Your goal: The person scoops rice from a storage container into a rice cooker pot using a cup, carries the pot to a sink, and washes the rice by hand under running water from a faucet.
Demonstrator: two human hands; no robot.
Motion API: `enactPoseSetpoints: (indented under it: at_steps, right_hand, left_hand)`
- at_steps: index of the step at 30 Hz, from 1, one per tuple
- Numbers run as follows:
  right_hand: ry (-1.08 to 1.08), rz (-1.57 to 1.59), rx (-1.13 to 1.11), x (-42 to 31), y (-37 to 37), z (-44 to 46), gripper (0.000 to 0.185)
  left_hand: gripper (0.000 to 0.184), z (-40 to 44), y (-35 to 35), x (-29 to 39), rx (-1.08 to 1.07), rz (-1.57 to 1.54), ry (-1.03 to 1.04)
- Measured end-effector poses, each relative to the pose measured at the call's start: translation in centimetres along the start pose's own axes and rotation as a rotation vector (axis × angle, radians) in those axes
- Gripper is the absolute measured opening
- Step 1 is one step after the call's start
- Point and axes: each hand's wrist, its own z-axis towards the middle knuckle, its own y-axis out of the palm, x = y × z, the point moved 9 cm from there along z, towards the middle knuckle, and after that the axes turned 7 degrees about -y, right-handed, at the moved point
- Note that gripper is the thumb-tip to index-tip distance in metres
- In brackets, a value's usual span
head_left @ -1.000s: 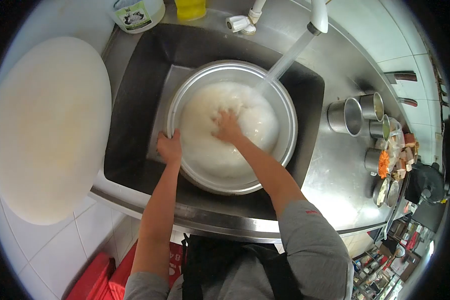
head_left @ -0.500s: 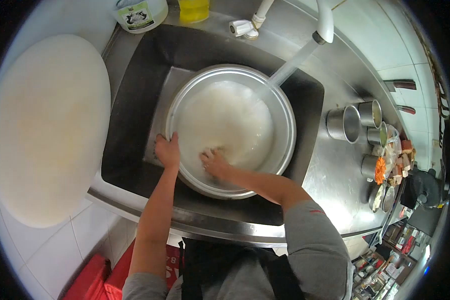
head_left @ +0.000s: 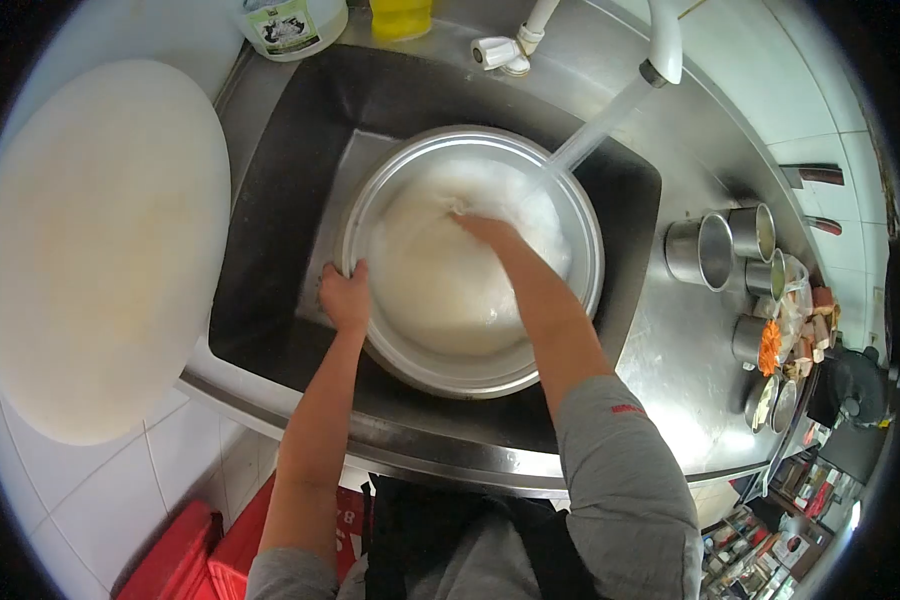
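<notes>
A large round metal basin (head_left: 588,290) stands in the dark sink (head_left: 270,260). Cloudy white water (head_left: 440,290) fills much of it, and whatever lies beneath the surface is hidden. Water streams from the white faucet (head_left: 663,45) into the basin's upper right side. My left hand (head_left: 346,296) grips the basin's left rim, thumb at the edge. My right hand (head_left: 480,226) dips into the cloudy water near the upper middle; its fingers are under the surface and cannot be made out.
A white oval board (head_left: 100,250) stands at the left. Behind the sink are a labelled container (head_left: 292,25) and a yellow one (head_left: 401,18). Metal cups (head_left: 698,252), orange food (head_left: 769,347) and meat pieces (head_left: 812,335) line the right counter. Knives (head_left: 820,175) hang on the wall.
My right hand moved from the upper middle down to the basin's lower left, then back up, its fingers now submerged. My left hand stays on the rim.
</notes>
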Motion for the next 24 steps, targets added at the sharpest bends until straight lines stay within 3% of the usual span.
enactPoseSetpoints:
  at_steps: [3,5,7,10,12,14,16,19,21,23,24]
  right_hand:
    - [0.074,-0.513,0.380,5.2,-3.4,-3.3,0.069]
    - [0.027,-0.358,0.175,2.8,-6.8,-10.4,0.070]
    - [0.024,-0.442,0.191,3.3,-5.3,-13.4,0.070]
    - [0.116,-0.334,-0.091,3.0,-2.1,-16.5,0.073]
    - [0.121,-0.245,-0.270,6.8,4.5,-14.3,0.078]
    - [-0.003,0.152,-0.415,7.1,13.2,-11.4,0.076]
    - [-0.078,0.303,-0.445,2.9,14.8,-13.8,0.078]
    - [0.171,1.030,-0.504,-5.7,13.1,-16.8,0.068]
    - [0.194,1.376,-0.457,-9.3,13.0,-15.9,0.061]
    - [-0.172,1.407,-0.263,-8.3,13.8,-10.4,0.065]
    - [-0.156,1.478,-0.199,-7.8,12.9,-9.2,0.064]
  left_hand:
    - [0.044,0.5,0.7,-0.9,0.011,-0.044,0.039]
    - [0.043,0.5,1.1,-1.4,0.033,-0.120,0.058]
    - [0.043,-0.1,0.1,-0.4,0.014,-0.070,0.020]
    - [0.043,-0.1,0.4,-0.7,0.024,-0.047,0.029]
    - [0.043,0.5,1.1,-1.6,0.037,-0.035,0.044]
    - [0.043,0.9,1.6,-2.2,0.043,-0.010,0.040]
    - [0.044,0.5,0.9,-1.5,0.038,0.020,0.035]
    - [0.045,0.0,0.3,-1.2,0.041,0.044,0.028]
    - [0.045,0.2,0.0,-0.9,0.046,0.047,0.026]
    - [0.045,0.1,-0.2,-0.7,0.041,0.045,0.018]
    - [0.045,0.2,-0.1,-0.8,0.054,0.045,0.029]
